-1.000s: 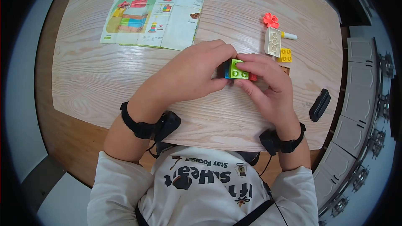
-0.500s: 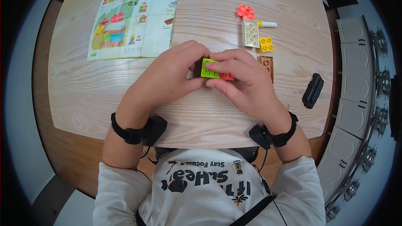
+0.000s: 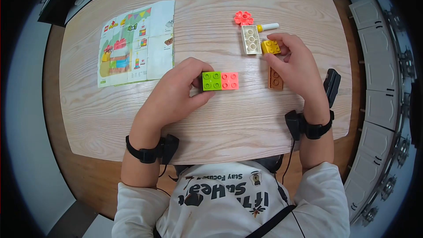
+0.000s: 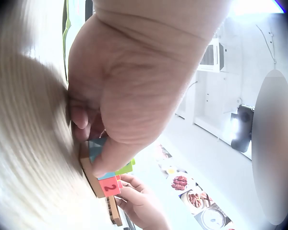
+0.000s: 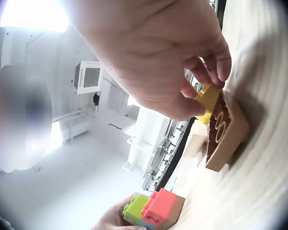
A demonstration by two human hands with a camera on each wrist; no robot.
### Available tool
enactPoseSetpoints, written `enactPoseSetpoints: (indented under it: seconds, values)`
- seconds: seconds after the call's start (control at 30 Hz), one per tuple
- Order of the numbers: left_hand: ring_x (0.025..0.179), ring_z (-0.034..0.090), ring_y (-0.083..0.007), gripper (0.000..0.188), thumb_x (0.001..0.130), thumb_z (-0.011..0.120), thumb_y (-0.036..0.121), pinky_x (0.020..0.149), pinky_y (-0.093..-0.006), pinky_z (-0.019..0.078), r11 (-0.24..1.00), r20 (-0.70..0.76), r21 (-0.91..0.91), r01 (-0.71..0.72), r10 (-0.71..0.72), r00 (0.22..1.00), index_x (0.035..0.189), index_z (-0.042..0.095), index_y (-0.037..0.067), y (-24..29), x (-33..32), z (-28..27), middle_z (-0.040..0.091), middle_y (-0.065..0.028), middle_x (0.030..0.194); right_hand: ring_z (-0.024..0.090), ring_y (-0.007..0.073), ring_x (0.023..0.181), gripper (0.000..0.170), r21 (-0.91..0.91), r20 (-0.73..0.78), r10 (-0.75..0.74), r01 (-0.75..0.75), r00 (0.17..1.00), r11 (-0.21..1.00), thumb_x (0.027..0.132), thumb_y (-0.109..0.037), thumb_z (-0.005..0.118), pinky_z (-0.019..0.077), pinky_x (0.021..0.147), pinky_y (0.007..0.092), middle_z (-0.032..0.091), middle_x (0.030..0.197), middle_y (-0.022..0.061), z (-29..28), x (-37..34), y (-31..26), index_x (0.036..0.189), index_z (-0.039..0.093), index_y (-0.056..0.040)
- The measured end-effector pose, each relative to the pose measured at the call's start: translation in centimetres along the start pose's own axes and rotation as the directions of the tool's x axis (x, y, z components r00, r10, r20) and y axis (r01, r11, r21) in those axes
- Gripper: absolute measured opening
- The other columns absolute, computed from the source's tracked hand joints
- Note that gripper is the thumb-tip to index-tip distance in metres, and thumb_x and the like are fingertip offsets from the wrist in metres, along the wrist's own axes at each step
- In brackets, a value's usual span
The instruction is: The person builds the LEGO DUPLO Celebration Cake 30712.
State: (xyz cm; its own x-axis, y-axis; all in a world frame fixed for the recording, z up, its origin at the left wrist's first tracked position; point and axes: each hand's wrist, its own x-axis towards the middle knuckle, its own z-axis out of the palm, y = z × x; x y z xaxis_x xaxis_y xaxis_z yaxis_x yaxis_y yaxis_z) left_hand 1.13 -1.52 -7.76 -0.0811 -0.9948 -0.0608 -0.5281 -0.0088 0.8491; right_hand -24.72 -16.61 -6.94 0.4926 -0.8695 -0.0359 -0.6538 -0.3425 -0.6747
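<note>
My left hand (image 3: 178,88) grips a small stack of toy bricks, thumb on the near side and fingers on the far side. On its top sit a lime green brick (image 3: 211,80) and a coral red brick (image 3: 229,80), side by side. The left wrist view shows a 2 on the red brick, a blue brick (image 4: 107,176) under the green one, and a brown base (image 4: 89,173). My right hand (image 3: 300,68) pinches a yellow brick (image 3: 270,47) between thumb and fingers. Just below it lies a brown brick (image 3: 275,79), hollow side up, partly hidden by that hand.
A cream brick (image 3: 251,39) lies hollow side up beside the yellow one. Behind it are a coral flower piece (image 3: 243,17) and a white candle-like piece (image 3: 269,27). An instruction sheet (image 3: 136,44) lies at the left, a black object (image 3: 332,87) near the right edge.
My right hand has left the brick stack and moved right to the yellow brick, which it now pinches. The left hand still grips the stack. The head view has shifted.
</note>
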Motion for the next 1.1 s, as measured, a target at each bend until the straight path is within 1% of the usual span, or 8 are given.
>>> enactPoseSetpoints:
  seconds: [0.03,0.13,0.23,0.37,0.43,0.6,0.9,1.1]
  values:
    - [0.086,0.056,-0.0153,0.039,0.084,0.083,0.004,0.076,-0.0285,0.0486,1.000,-0.001,0.002,0.000,0.000,1.000,0.118,0.065,0.005,0.0,0.0,0.0,0.062,-0.0030,0.105,0.067,0.0256,0.110,0.041,0.049,-0.014,0.015,-0.014,1.000,0.999,0.091,-0.011,0.073,0.0546,0.092,0.0340,0.068,0.122,0.0121,0.0,0.1,0.1,0.131,0.067,-0.0046]
    - [0.085,0.057,-0.0159,0.038,0.084,0.082,0.005,0.076,-0.0290,0.0488,1.000,-0.008,-0.002,-0.018,0.018,1.000,0.118,0.065,0.006,-0.1,0.0,0.0,0.062,-0.0037,0.104,0.068,0.0225,0.109,0.039,0.095,-0.149,-0.187,0.202,0.971,0.975,0.091,-0.002,0.069,0.0545,0.091,0.0329,0.070,0.121,0.0105,-0.4,0.0,-0.4,0.129,0.068,-0.0043]
    - [0.083,0.058,-0.0174,0.037,0.085,0.081,0.006,0.075,-0.0298,0.0494,0.999,-0.019,-0.031,-0.030,0.030,0.999,0.118,0.065,0.006,-0.3,0.0,0.0,0.063,-0.0048,0.102,0.067,0.0192,0.110,0.041,0.341,-0.121,-0.304,0.327,0.945,0.881,0.089,0.006,0.065,0.0540,0.090,0.0309,0.070,0.123,0.0087,0.3,-0.8,-1.9,0.128,0.068,-0.0050]
    - [0.082,0.059,-0.0191,0.037,0.085,0.080,0.006,0.074,-0.0311,0.0499,0.998,-0.024,-0.017,-0.065,0.065,0.998,0.119,0.065,0.006,-0.6,-0.1,-0.1,0.062,-0.0058,0.100,0.068,0.0187,0.110,0.048,0.326,0.117,-0.438,0.382,0.891,0.865,0.086,0.013,0.063,0.0549,0.086,0.0286,0.070,0.121,0.0087,1.7,-1.7,-2.8,0.130,0.067,-0.0052]
    - [0.083,0.059,-0.0201,0.037,0.085,0.080,0.005,0.074,-0.0319,0.0502,0.997,-0.019,-0.013,-0.078,0.078,0.997,0.119,0.065,0.007,-1.0,0.0,0.0,0.062,-0.0062,0.099,0.068,0.0193,0.106,0.048,0.347,0.145,-0.465,0.395,0.873,0.850,0.086,0.013,0.064,0.0557,0.081,0.0284,0.069,0.120,0.0092,2.7,-1.8,-3.1,0.131,0.068,-0.0058]
    - [0.085,0.059,-0.0226,0.039,0.083,0.080,0.005,0.075,-0.0330,0.0508,0.990,-0.047,0.037,-0.140,0.141,0.989,0.119,0.065,0.007,-1.1,0.0,0.1,0.062,-0.0074,0.101,0.065,0.0165,0.085,0.051,0.341,0.204,-0.422,0.341,0.883,0.876,0.085,0.001,0.082,0.0555,0.074,0.0283,0.067,0.104,0.0073,2.7,-1.9,-3.3,0.134,0.070,-0.0082]
    - [0.087,0.060,-0.0227,0.040,0.083,0.082,0.006,0.076,-0.0332,0.0514,0.992,-0.037,0.042,-0.120,0.121,0.992,0.120,0.065,0.007,-0.9,-0.1,0.0,0.062,-0.0075,0.103,0.060,0.0132,0.079,0.052,0.386,0.248,-0.389,0.278,0.887,0.880,0.082,-0.008,0.089,0.0530,0.073,0.0272,0.065,0.098,0.0050,2.7,-2.0,-2.6,0.131,0.071,-0.0065]
    - [0.089,0.061,-0.0225,0.042,0.083,0.082,0.006,0.076,-0.0323,0.0519,0.994,-0.032,0.024,-0.104,0.104,0.994,0.122,0.065,0.007,-0.8,-0.2,0.1,0.063,-0.0079,0.105,0.059,0.0132,0.077,0.042,0.362,0.274,-0.305,0.196,0.912,0.911,0.079,-0.016,0.093,0.0518,0.071,0.0270,0.065,0.092,0.0035,2.6,-1.9,-2.7,0.113,0.071,-0.0032]
